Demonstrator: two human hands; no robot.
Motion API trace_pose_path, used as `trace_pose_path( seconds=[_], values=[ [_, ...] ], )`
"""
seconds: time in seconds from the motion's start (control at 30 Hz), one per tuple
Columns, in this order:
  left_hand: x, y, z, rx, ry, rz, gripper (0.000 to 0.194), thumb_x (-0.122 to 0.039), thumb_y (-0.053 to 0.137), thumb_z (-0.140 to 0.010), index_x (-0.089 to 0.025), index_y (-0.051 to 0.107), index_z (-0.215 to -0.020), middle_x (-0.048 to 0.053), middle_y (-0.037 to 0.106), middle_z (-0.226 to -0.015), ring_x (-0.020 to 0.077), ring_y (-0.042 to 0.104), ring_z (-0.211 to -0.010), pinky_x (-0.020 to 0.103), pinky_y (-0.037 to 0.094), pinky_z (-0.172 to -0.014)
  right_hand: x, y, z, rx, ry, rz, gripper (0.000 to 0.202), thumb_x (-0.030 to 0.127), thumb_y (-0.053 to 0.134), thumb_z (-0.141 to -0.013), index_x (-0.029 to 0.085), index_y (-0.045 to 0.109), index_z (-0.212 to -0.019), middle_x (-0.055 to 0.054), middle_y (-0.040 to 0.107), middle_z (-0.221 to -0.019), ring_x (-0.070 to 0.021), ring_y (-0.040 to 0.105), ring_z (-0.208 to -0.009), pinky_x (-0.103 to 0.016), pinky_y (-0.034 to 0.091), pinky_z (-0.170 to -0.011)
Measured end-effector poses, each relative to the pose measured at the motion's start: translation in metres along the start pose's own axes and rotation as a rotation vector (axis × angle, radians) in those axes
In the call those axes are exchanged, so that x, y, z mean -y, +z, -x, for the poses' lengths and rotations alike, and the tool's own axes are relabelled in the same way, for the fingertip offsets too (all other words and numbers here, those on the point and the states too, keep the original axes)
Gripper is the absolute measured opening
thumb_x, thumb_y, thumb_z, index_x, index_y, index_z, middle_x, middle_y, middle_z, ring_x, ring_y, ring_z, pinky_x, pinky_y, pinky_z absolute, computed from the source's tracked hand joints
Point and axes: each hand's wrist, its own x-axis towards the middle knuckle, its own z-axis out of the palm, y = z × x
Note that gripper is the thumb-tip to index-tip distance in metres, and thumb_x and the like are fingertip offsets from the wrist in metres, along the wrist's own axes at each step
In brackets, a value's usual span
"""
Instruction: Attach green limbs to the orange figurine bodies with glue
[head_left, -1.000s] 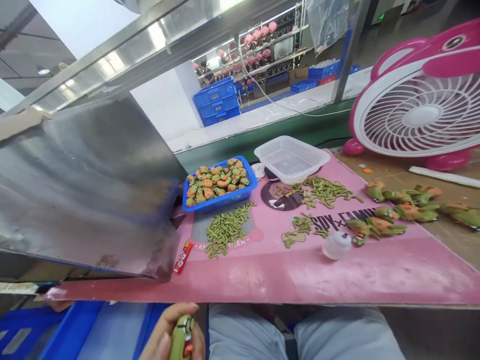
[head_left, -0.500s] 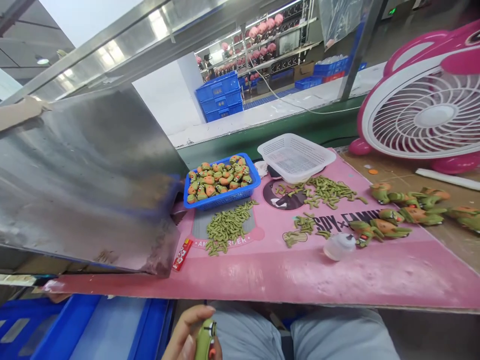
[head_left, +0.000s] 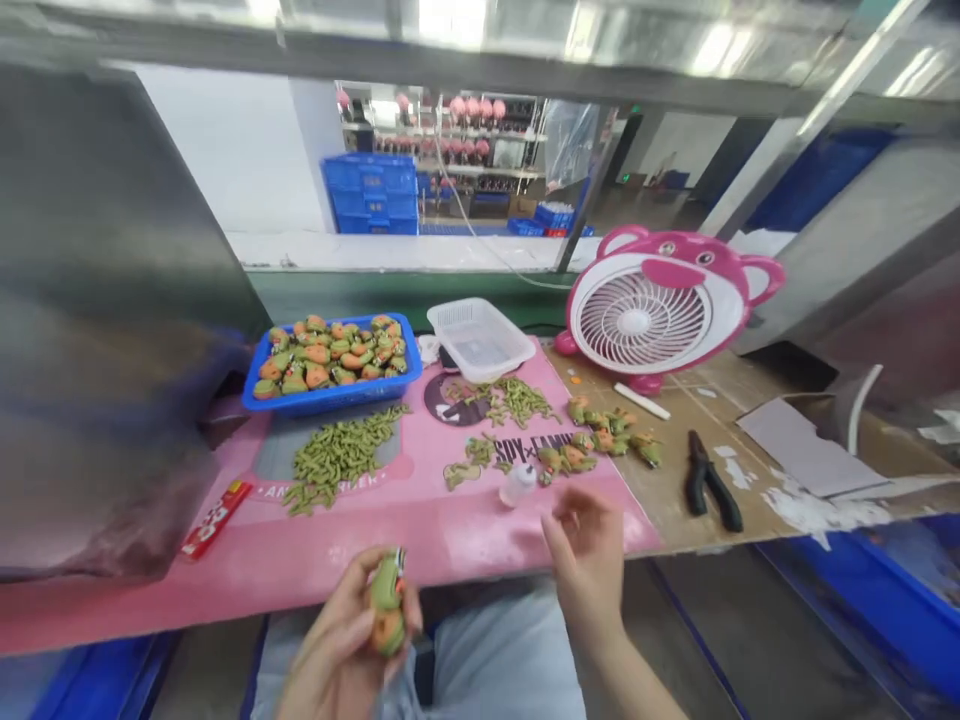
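A small green and orange toy figure (head_left: 388, 600), with a dark-and-white face detail, is held in my left hand (head_left: 345, 640) above my lap, just in front of the table edge. My right hand (head_left: 589, 560) hovers over the front edge of the pink mat, slightly blurred, its fingers loosely curled and thumb apart, with nothing seen in it. Close by on its left stands a small translucent squeeze bottle (head_left: 517, 486). Several assembled figures (head_left: 566, 460) lie beyond the hand. Small green curved pieces (head_left: 337, 455) form a pile on the left of the mat, and more green pieces (head_left: 521, 400) lie farther back.
A blue basket (head_left: 337, 400) full of figure bodies and a white basket (head_left: 480, 340) stand at the back. A pink fan (head_left: 637, 320) is behind the cardboard, where black-handled pliers (head_left: 709, 485) lie. A metal panel (head_left: 97, 350) borders the left; a red box (head_left: 217, 520) lies beside it.
The view has turned right and levelled. My left hand with the toy figure has risen more fully into view. My right hand has come into view over the mat's front edge.
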Motion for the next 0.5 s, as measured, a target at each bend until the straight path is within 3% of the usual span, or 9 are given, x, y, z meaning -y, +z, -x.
trace_pose_path(
  seconds=[0.1, 0.2, 0.33, 0.5],
  values=[
    [0.006, 0.01, 0.001, 0.002, 0.059, -0.057, 0.033, -0.033, 0.076, -0.061, -0.022, 0.068, -0.09, 0.005, 0.067, -0.071, 0.0102, 0.05, -0.057, 0.018, 0.036, -0.05, -0.013, 0.017, -0.017, 0.028, 0.061, 0.018, 0.06, 0.047, 0.058, -0.069, 0.02, 0.035, -0.117, -0.013, 0.041, -0.12, -0.0224, 0.048, -0.104, -0.036, 0.045, -0.081],
    [0.015, 0.008, 0.0, 0.049, 0.085, -0.117, 0.032, -0.034, 0.076, -0.062, -0.018, 0.068, -0.088, 0.007, 0.068, -0.074, 0.0096, 0.049, -0.057, 0.017, 0.036, -0.048, -0.021, 0.025, -0.022, 0.135, 0.145, 0.058, 0.053, 0.043, 0.058, -0.064, 0.016, 0.043, -0.108, -0.013, 0.051, -0.107, -0.0256, 0.051, -0.098, -0.041, 0.044, -0.082],
    [0.024, -0.001, -0.001, 0.087, 0.09, -0.15, 0.034, -0.041, 0.076, -0.059, -0.016, 0.063, -0.078, 0.006, 0.068, -0.07, 0.008, 0.047, -0.048, 0.017, 0.032, -0.041, -0.019, 0.025, -0.023, 0.226, 0.21, 0.112, 0.039, 0.043, 0.057, -0.065, 0.017, 0.049, -0.093, -0.007, 0.059, -0.081, -0.0236, 0.054, -0.073, -0.041, 0.044, -0.071],
    [0.026, -0.006, 0.007, 0.045, 0.048, -0.258, 0.04, -0.047, 0.074, -0.057, -0.019, 0.049, -0.069, 0.001, 0.065, -0.065, 0.0031, 0.038, -0.035, 0.016, 0.021, -0.035, 0.001, 0.015, -0.004, 0.165, 0.206, 0.111, 0.037, 0.048, 0.048, -0.074, 0.019, 0.044, -0.096, -0.007, 0.053, -0.088, -0.0228, 0.052, -0.081, -0.037, 0.042, -0.074]
  ],
)
